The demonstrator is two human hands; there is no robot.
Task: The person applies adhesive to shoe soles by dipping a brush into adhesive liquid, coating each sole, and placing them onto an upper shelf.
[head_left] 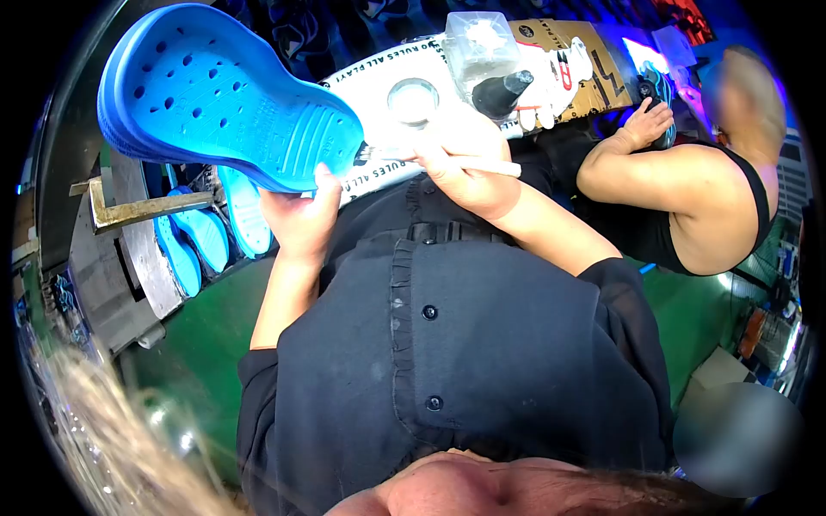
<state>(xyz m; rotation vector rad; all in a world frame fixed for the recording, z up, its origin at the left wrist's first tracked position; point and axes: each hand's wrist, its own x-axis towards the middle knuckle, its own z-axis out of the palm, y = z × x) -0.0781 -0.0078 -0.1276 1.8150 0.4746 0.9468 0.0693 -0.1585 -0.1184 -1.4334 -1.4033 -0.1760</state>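
Observation:
My left hand [301, 215] is closed on the near edge of a large bright blue shoe sole [232, 103]. The sole is tilted up, showing its inner face with scattered holes and a ribbed heel. A thin paintbrush [495, 164] with a pale handle is gripped in my right hand [469, 176]. Its dark bristle tip is at the heel edge of the sole; whether it touches cannot be told. Just beyond my hands, a shallow round dish [413, 101] lies on the white printed surface [366, 86].
A clear plastic container [482, 53], a black cone-shaped object [502, 95] and red-handled snips [564, 70] stand or lie by printed cardboard [602, 73]. More blue soles [202, 236] rest at left near a metal bracket [151, 209]. A co-worker [697, 189] sits at right.

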